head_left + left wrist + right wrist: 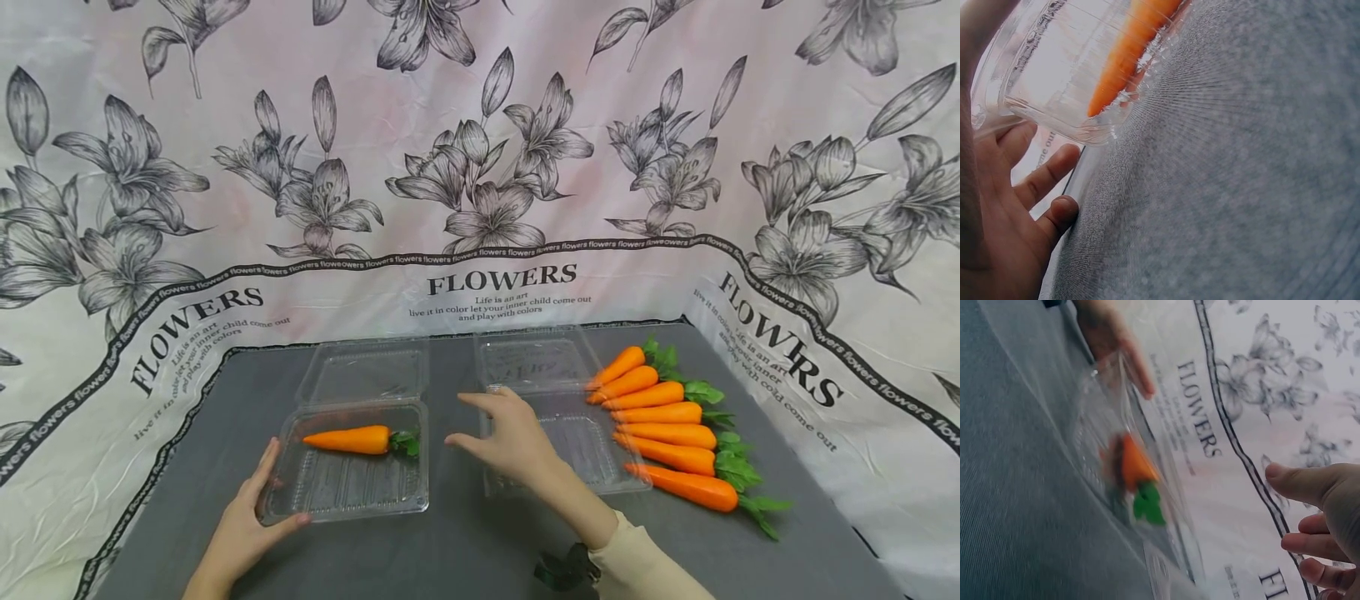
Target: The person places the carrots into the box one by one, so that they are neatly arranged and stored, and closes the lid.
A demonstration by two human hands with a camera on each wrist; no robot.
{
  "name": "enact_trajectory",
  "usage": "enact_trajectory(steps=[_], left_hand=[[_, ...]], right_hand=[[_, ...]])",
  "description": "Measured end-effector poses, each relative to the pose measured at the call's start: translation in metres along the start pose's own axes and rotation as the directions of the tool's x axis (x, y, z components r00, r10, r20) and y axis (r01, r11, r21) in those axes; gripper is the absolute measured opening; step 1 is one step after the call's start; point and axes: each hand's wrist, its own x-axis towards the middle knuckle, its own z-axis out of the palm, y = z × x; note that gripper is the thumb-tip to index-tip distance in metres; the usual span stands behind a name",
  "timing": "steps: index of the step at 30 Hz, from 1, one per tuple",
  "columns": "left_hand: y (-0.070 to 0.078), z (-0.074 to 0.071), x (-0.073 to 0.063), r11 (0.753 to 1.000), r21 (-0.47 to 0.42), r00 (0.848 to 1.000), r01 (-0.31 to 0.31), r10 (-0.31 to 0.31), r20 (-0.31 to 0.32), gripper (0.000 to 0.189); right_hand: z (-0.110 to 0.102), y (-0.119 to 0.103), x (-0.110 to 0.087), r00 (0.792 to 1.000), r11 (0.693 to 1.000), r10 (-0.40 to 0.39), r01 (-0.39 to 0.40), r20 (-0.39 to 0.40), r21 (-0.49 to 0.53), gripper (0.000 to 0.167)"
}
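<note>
One orange carrot (348, 439) with a green leafy top lies in the left clear plastic box (360, 502), whose lid stands open behind it. My left hand (243, 521) is at that box's left end, thumb at the near corner and fingers along the side; in the left wrist view the fingers are spread beside the box wall. My right hand (510, 437) hovers over the left part of the right clear box (592, 483), thumb and fingers apart and holding nothing. In the right wrist view the carrot (1138, 465) and box look blurred.
Several carrots (667, 412) lie in a column on the right, their leaves pointing right and some tips over the right box's edge. Both open lids, left (367, 367) and right (532, 358), lean toward the flowered cloth (502, 292) behind the grey table (450, 550).
</note>
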Motion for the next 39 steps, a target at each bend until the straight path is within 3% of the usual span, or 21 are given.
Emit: enact_trajectory(steps=[9, 14, 19, 28, 32, 39], left_hand=[[-0.001, 0.003, -0.001, 0.999, -0.008, 0.999, -0.034, 0.034, -0.031, 0.122], [-0.001, 0.004, -0.002, 0.999, -0.012, 0.999, -0.030, 0.029, -0.028, 0.120], [-0.001, 0.003, -0.002, 1.000, -0.002, 1.000, -0.005, 0.005, -0.008, 0.120], [0.000, 0.003, -0.001, 1.000, 0.011, 1.000, -0.011, 0.011, -0.015, 0.121], [-0.001, 0.005, -0.001, 1.000, -0.001, 1.000, -0.008, 0.008, -0.012, 0.120], [0.000, 0.003, -0.002, 1.000, -0.021, 1.000, -0.014, 0.014, -0.018, 0.120]], right_hand=[[-0.025, 0.034, -0.020, 0.990, 0.998, 0.053, -0.055, -0.132, -0.008, 0.055], [-0.037, 0.050, -0.034, 0.983, 0.997, 0.078, -0.080, -0.168, -0.004, 0.056], [-0.045, 0.064, -0.046, 0.976, 0.998, 0.035, -0.044, -0.215, -0.039, 0.055], [-0.072, 0.093, -0.068, 0.942, 0.997, -0.018, -0.010, -0.335, -0.082, 0.055], [-0.088, 0.113, -0.083, 0.915, 0.995, 0.020, -0.056, -0.402, -0.078, 0.053], [-0.116, 0.150, -0.124, 0.837, 0.958, 0.172, -0.265, -0.519, -0.109, 0.048]])
